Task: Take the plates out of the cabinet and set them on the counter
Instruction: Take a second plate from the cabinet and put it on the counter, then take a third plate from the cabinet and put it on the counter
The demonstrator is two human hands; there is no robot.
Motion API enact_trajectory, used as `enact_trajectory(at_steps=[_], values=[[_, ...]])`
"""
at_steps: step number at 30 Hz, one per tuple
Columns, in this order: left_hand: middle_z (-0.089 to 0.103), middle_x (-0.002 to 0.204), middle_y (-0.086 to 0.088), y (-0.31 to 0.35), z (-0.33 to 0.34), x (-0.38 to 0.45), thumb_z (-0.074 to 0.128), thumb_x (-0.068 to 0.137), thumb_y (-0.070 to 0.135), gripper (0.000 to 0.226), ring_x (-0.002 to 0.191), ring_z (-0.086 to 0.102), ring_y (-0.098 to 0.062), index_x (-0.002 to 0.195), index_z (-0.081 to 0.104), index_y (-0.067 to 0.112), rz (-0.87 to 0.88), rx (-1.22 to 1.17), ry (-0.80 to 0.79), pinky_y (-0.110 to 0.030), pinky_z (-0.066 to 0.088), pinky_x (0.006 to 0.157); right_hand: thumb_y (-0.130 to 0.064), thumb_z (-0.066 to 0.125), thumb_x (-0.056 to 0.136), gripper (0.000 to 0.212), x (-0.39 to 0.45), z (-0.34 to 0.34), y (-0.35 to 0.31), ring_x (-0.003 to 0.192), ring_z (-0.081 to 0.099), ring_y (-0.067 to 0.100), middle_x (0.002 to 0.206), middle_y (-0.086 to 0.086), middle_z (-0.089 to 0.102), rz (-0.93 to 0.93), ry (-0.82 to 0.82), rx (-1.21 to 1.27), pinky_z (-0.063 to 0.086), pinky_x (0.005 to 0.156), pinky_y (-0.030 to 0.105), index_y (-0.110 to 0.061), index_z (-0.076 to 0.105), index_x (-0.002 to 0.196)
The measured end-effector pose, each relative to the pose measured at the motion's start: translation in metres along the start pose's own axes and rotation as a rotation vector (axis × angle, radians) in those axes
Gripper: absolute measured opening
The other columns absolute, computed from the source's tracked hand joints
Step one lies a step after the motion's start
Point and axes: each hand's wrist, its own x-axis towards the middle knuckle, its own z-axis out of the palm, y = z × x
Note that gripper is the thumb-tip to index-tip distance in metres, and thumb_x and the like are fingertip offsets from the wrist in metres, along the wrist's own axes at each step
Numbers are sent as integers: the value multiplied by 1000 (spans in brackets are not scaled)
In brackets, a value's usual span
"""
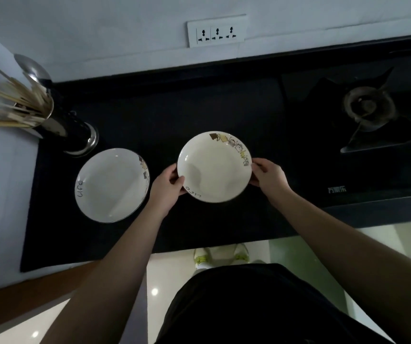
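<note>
A white plate with a patterned rim (214, 167) is held over the middle of the black counter (174, 115). My left hand (167, 187) grips its left edge and my right hand (269, 175) grips its right edge. I cannot tell whether the plate touches the counter. A second white plate of the same design (111, 184) lies flat on the counter to the left, just beside my left wrist. The cabinet is out of view.
A steel holder full of chopsticks and a ladle (50, 120) stands at the back left. A gas hob with one burner (370, 108) fills the counter's right side. A wall socket strip (216, 33) sits above. The counter's front edge runs below the plates.
</note>
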Motion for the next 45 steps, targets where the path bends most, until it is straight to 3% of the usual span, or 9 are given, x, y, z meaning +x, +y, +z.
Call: enact_trajectory(at_steps=[5,9,11,15,19,21,34,39,45], values=[[57,108,14,2,-5,-20,55,98,26,47,93,64,-9,143,42,28,53,179,136,-14,54,56,-30,55,95,25,0,-11,4,80,63,2,94,-14,62,-10,107,-106,47,54,16,-32,58,120],[60,109,12,7,-7,-54,56,97,24,45,101,59,-5,141,45,25,197,389,183,-28,54,82,-33,51,96,24,-23,-45,8,82,63,1,94,-15,63,-123,34,-217,49,61,19,-32,58,120],[60,108,13,9,-2,-73,57,96,24,47,97,56,-2,141,45,23,278,512,179,-25,49,83,-37,48,97,27,-41,-64,9,84,63,1,98,-14,65,-174,-41,-292,51,67,22,-31,58,121],[60,118,4,16,12,-105,56,96,26,46,104,56,-9,140,45,21,441,710,110,-30,49,87,-43,45,98,35,-78,-92,7,70,59,-1,95,-12,65,-235,-119,-462,42,58,16,-30,55,128],[60,129,-2,23,25,-126,54,95,27,43,121,54,-18,137,50,18,681,918,67,-42,42,101,-44,43,99,46,-107,-94,3,120,54,15,137,-1,55,-317,-184,-651,44,97,31,-24,47,139],[59,133,-2,27,29,-133,47,96,33,44,127,51,-19,137,51,18,783,980,48,-41,39,104,-47,41,98,50,-121,-88,5,131,46,19,143,0,50,-356,-194,-741,40,106,37,-23,44,142],[32,159,-2,20,38,-145,17,99,54,64,150,16,-20,153,27,22,1027,1254,-236,-44,12,121,-60,16,96,67,-222,-63,59,148,16,23,159,2,26,-284,160,-1026,11,119,40,-25,22,152],[31,159,-3,23,52,-149,16,98,55,66,149,17,-22,154,27,22,1137,1283,-351,-46,14,120,-60,14,96,67,-269,-58,80,149,10,23,162,2,19,-165,265,-969,0,118,38,-27,14,154],[21,163,-2,31,106,-178,9,95,59,71,151,8,-21,156,17,22,1288,1316,-503,-43,4,121,-60,14,96,68,-332,-87,125,149,10,23,161,3,21,43,455,-871,5,121,41,-25,15,154]])
